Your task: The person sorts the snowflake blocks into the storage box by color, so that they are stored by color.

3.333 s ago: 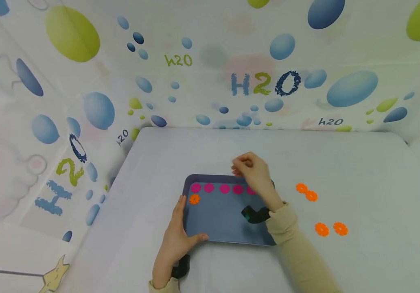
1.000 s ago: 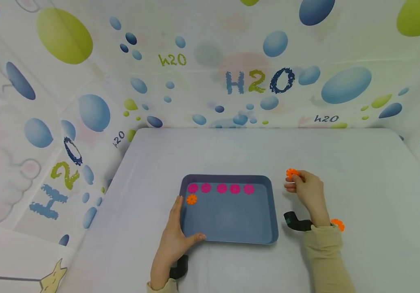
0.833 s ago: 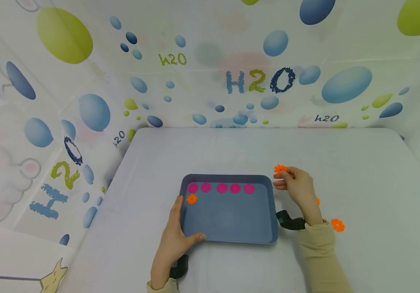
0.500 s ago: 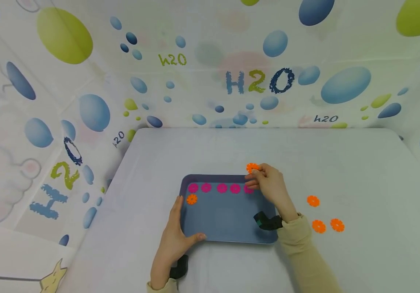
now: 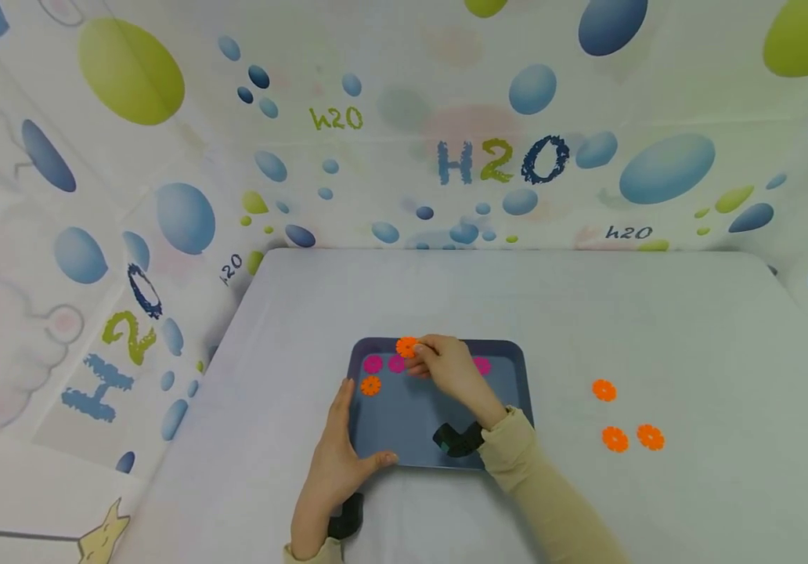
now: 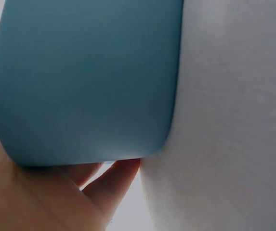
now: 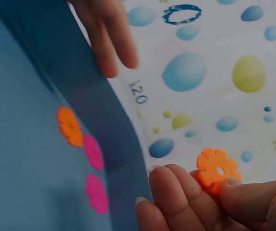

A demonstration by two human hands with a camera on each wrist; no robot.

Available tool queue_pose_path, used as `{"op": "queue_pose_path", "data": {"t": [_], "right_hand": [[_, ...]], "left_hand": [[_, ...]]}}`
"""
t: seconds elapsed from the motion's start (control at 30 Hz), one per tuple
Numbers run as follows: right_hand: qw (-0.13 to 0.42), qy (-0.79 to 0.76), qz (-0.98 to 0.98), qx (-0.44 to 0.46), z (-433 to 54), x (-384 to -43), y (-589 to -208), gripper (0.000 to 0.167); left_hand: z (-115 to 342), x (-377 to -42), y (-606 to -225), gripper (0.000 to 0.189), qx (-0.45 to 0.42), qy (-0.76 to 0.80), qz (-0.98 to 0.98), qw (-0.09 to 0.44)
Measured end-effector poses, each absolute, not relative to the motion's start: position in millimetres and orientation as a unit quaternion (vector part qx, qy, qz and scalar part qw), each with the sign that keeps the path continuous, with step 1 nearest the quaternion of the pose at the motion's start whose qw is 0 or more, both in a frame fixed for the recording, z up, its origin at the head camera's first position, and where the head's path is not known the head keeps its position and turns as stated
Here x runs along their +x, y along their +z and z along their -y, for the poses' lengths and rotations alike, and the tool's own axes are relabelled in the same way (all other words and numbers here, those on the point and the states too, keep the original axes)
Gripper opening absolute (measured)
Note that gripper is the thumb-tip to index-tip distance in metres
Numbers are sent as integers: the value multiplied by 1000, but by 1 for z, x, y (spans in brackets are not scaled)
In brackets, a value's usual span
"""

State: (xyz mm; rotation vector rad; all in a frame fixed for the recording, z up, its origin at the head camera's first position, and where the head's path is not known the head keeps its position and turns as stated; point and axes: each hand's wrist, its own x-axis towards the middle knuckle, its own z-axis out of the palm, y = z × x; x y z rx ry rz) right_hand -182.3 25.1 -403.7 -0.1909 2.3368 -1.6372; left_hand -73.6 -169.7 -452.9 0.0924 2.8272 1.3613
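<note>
Between thumb and index finger, my right hand (image 5: 455, 371) pinches an orange flower-shaped disc (image 7: 218, 169) with notched edges and a centre hole. It is above the back rim of a blue-grey tray (image 5: 418, 427). Inside the tray, a row of pink flower discs (image 5: 373, 364) runs along the back, partly hidden by the right hand. One orange flower disc (image 5: 371, 385) lies in front of the leftmost pink one. My left hand (image 5: 339, 462) holds the tray's front left corner, fingers along the left wall and thumb at the front rim; the left wrist view shows the corner against the palm.
Three loose orange flower discs lie on the white table (image 5: 714, 337) right of the tray: one farther back (image 5: 604, 390) and a nearer pair, left disc (image 5: 615, 439) and right disc (image 5: 651, 437). A patterned backdrop (image 5: 404, 172) rises behind the table.
My right hand has picked up an orange disc from the table on the right and carried it left over the tray's back rim. The left hand stays at the tray corner.
</note>
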Motion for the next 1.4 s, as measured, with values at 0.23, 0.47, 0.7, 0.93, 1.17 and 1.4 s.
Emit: {"op": "queue_pose_path", "data": {"t": [0.23, 0.47, 0.7, 0.93, 1.17, 1.4], "right_hand": [[189, -563, -802, -65, -16, -182, -429, 24], [193, -537, -819, -68, -13, -182, -443, 26], [183, -465, -862, -80, -8, -180, -445, 29], [160, -418, -888, -105, -5, -177, -442, 34], [149, -390, -902, -112, -3, -176, -442, 35], [162, -435, -880, -98, -13, -175, -436, 41]], "left_hand": [[169, -74, -452, 121, 35, 433, -901, 0], [169, -74, -450, 120, 40, 426, -904, -6], [170, -74, -450, 121, 36, 425, -904, -3], [170, -74, -450, 122, 36, 425, -905, -1], [168, -73, -449, 121, 37, 426, -904, -3], [168, -73, -448, 122, 27, 429, -903, 4]]}}
